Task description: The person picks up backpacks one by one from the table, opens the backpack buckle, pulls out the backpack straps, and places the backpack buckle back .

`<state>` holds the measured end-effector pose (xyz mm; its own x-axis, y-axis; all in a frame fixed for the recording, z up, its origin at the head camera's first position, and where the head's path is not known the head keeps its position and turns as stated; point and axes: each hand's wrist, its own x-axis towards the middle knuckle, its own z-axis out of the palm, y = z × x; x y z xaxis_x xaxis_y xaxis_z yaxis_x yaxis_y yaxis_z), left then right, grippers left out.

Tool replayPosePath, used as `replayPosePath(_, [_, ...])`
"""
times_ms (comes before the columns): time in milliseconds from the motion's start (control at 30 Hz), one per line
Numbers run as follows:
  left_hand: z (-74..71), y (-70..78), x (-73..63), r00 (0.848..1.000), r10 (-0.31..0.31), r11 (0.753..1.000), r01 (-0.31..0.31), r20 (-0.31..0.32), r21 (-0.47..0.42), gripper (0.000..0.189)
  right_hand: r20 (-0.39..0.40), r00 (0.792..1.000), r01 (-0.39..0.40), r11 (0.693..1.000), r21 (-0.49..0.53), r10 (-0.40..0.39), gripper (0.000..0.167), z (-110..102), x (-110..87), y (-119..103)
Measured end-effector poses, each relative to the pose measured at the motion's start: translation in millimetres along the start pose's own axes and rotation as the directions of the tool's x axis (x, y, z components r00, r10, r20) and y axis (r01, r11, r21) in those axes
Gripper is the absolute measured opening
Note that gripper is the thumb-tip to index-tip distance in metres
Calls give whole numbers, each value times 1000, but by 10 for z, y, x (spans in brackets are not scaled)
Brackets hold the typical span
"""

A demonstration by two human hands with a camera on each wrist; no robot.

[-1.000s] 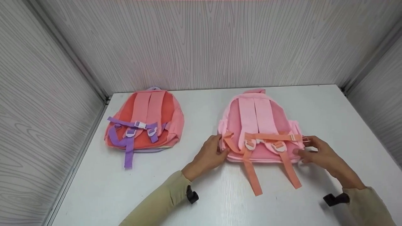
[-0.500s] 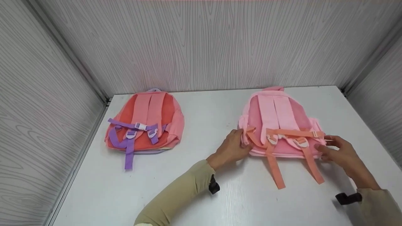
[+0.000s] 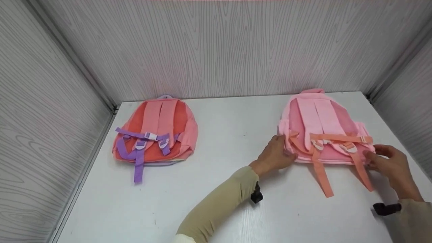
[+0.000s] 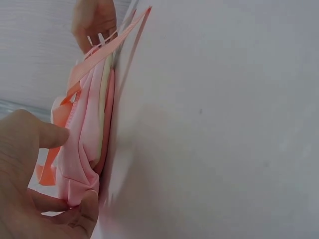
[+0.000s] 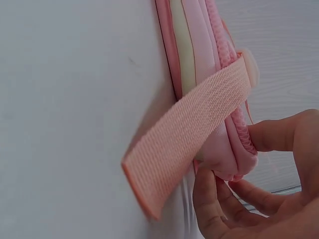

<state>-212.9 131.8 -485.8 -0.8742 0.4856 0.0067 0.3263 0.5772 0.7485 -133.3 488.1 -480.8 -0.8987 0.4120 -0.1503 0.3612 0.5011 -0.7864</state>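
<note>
A light pink backpack (image 3: 324,118) with orange webbing straps lies on its front at the right of the table, its shoulder straps facing up. My left hand (image 3: 275,155) grips its lower left corner, with the thumb on top and fingers beneath, as the left wrist view shows. At the lower right corner my right hand (image 3: 391,163) pinches the bag between thumb and fingers. One orange strap end (image 5: 184,134) hangs past the bottom edge in the right wrist view. The backpack's underside is hidden.
A coral backpack (image 3: 158,128) with purple straps (image 3: 138,165) lies at the left, also straps up. The white table (image 3: 216,135) is enclosed by wood-grain panels (image 3: 216,47) at the back and both sides.
Both hands have moved the pink backpack to the right and slightly toward the back panel. The coral backpack has stayed in place.
</note>
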Motion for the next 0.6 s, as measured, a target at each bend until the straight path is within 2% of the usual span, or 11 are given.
replayPosePath(267, [142,191,150,1000,-6,999,5,20,47,60,-81,995,-65,998,-12,64,73,-98,125,89])
replayPosePath(400, [246,304,228,999,-47,998,46,25,53,66,-123,987,-107,994,-3,106,72,-166,152,131])
replayPosePath(600, [382,421,331,993,-114,991,112,18,79,67,-166,953,-249,967,59,255,75,-240,211,154])
